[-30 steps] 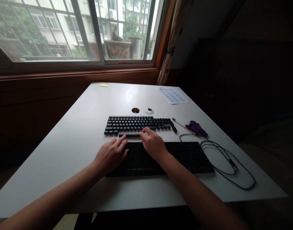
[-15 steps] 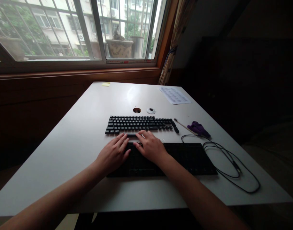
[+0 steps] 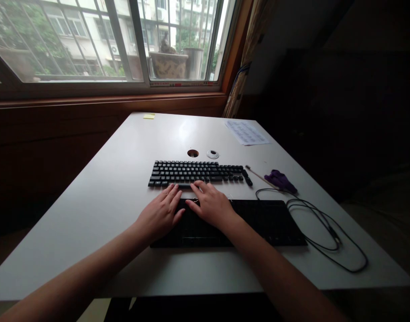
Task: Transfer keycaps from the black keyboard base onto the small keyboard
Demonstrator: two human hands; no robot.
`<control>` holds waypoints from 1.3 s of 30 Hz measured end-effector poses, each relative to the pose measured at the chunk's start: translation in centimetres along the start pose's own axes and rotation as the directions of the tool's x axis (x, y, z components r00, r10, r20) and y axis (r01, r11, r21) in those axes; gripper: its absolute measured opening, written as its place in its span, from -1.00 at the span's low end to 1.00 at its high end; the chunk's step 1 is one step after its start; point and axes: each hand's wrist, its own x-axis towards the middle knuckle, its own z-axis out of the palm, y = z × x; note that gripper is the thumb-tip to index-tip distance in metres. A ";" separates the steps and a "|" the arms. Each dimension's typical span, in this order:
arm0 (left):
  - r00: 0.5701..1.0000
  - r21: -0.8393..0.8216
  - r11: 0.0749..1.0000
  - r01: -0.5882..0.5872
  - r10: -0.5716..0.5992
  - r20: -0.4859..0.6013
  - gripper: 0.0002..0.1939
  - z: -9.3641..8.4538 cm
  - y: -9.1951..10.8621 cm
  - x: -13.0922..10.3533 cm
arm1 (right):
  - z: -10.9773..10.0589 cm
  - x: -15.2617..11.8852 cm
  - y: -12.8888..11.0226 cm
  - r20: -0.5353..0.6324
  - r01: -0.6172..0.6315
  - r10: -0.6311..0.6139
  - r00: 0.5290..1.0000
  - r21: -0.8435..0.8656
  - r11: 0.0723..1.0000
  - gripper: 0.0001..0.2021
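A long black spacebar keycap (image 3: 183,185) lies on the table in line with the bottom row of loose black keycaps (image 3: 188,171), which are laid out in keyboard order. My left hand (image 3: 160,211) has its fingers stretched flat, the tips at the spacebar's left end. The right hand (image 3: 212,205) reaches the other end with its fingertips, thumb spread away. Under both palms is the black keyboard base (image 3: 267,219), its keys seemingly off; the dark surface hides detail. My hands cover part of its left and middle area.
A black cable (image 3: 350,268) loops on the right of the base. Beside the keycaps lie a thin brush (image 3: 258,175) and a purple cloth (image 3: 281,180). Farther back are a table hole (image 3: 193,153), its round cover (image 3: 213,154), printed paper (image 3: 248,133) and a yellow note (image 3: 149,116).
The spacebar has slid slightly away from me, up into line with the bottom keycap row, with my fingertips at its ends. The view has shifted a little.
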 end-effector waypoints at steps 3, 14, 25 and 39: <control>1.000 -0.002 1.000 -0.001 0.002 0.020 -0.43 -0.2 -0.1 0.1 | 0.0 0.1 -0.1 0.011 -0.013 0.013 1.000 -0.006 1.000 -0.38; 1.000 -0.032 0.999 -0.014 0.014 -0.002 -0.44 -0.3 -0.2 0.0 | 0.0 -0.1 -0.1 -0.009 -0.002 0.002 1.000 0.006 1.000 -0.39; 0.996 -0.077 0.994 -0.075 0.071 -0.051 -0.56 -1.1 0.0 0.3 | -0.3 0.5 1.1 -0.076 -0.047 0.058 0.995 0.141 0.989 -0.54; 0.985 -0.130 0.978 -0.161 0.150 -0.088 -0.71 -1.7 0.3 0.4 | -0.7 1.7 1.8 0.009 -0.075 0.075 0.997 0.046 0.996 -0.65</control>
